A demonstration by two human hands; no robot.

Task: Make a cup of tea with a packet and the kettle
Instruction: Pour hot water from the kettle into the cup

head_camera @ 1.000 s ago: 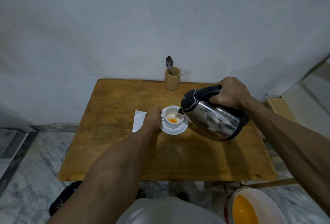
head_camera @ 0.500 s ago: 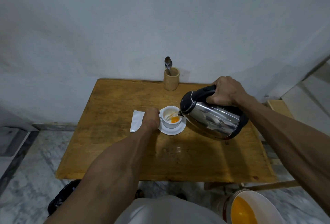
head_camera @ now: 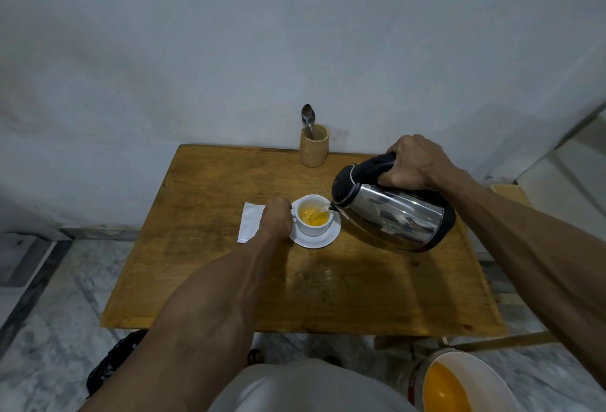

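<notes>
The worn wooden tabletop (head_camera: pixel 203 274) carries everything. Above its right half, the right hand (head_camera: pixel 414 162) is clenched around the black handle of the shiny steel kettle (head_camera: pixel 392 214), tilted so its spout reaches over the small white cup (head_camera: pixel 313 214) (yellow-orange liquid inside) on its white saucer (head_camera: pixel 323 241). The left hand (head_camera: pixel 277 218) seems closed on the cup's handle. A flat white packet (head_camera: pixel 250 222) lies just left.

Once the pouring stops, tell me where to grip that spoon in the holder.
Take the metal spoon by its bowl and neck from above. It stands upright, bowl up, in the wooden cylinder holder, which hides its handle; only that upper part is exposed.
</notes>
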